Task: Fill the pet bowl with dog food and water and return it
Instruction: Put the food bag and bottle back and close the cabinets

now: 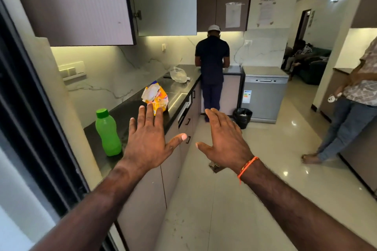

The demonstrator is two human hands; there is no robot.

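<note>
Both hands out front w/ fingers spread, left hand [146, 142] and right hand [226, 138], grasping nothing, prob just reaching toward the black tabletop [130, 112] on the left. Nearest on it is 1 green bottle [108, 132], upright, likely the water. A bit farther, 1 yellow bag [156, 97], maybe the dog food. Pet bowl isn't visible anywhere. 2 ppl stand farther back.
</note>
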